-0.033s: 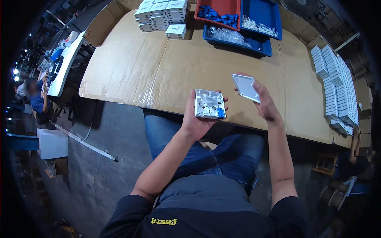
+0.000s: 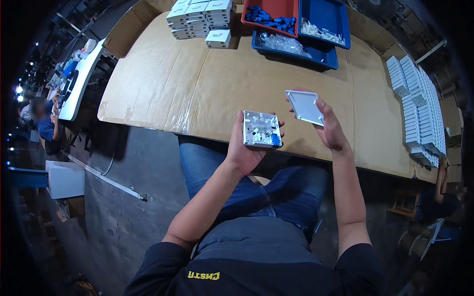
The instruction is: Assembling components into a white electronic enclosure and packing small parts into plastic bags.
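Observation:
My left hand (image 2: 246, 152) grips a small square white plastic box (image 2: 250, 140) from below and the sides, its open face turned up. Inside lie small white and clear fittings, and a blue connector (image 2: 275, 140) sits at its lower right corner. To the right, my right hand (image 2: 330, 126) holds a flat white cover (image 2: 307, 107) by its right edge, with fingers behind it. The cover is tilted, its rimmed inner side toward me. Box and cover are apart, both above the near edge of the table.
The cardboard-covered table (image 2: 222, 89) carries stacked white boxes (image 2: 197, 19) at the back left. A red tray (image 2: 245, 19) of blue connectors and blue trays (image 2: 333, 64) with clear bags and white parts stand behind. Rows of white boxes (image 2: 419, 106) line the right. A person (image 2: 44, 121) sits far left.
The cover in my right hand has shifted slightly left and turned a little more face-on to me. My left hand and the box have hardly moved.

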Demonstrator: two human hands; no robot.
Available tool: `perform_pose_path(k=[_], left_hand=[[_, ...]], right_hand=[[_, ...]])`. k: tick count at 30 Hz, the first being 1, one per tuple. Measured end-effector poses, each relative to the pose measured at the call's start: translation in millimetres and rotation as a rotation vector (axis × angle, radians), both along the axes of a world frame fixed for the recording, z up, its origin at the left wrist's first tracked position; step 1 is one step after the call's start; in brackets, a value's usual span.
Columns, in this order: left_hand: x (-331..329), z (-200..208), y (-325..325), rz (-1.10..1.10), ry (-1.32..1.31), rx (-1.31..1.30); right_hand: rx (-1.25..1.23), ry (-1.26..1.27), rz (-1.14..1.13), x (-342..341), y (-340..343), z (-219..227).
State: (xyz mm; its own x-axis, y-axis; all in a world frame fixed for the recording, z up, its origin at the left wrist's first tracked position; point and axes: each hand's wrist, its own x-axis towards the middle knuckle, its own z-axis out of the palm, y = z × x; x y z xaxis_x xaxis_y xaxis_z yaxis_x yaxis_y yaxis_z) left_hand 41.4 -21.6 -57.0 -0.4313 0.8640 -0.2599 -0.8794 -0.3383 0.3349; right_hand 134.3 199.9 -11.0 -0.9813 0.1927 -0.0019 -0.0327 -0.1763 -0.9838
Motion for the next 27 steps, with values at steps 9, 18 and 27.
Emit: perform_pose_path(k=[9, 18, 27], left_hand=[[12.4, 20.4, 6.4, 0.026, -0.055, -0.138], [9.9, 15.0, 2.1, 0.050, -0.044, -0.130], [13.1, 23.1, 5.6, 0.065, -0.083, -0.222]], right_hand=[[0.160, 0.021, 0.105, -26.6, -28.3, 17.7], [0.276, -0.058, 0.249, -32.7, -36.4, 7.3], [0.359, -0.046, 0.269, -33.7, -45.5, -2.5]])
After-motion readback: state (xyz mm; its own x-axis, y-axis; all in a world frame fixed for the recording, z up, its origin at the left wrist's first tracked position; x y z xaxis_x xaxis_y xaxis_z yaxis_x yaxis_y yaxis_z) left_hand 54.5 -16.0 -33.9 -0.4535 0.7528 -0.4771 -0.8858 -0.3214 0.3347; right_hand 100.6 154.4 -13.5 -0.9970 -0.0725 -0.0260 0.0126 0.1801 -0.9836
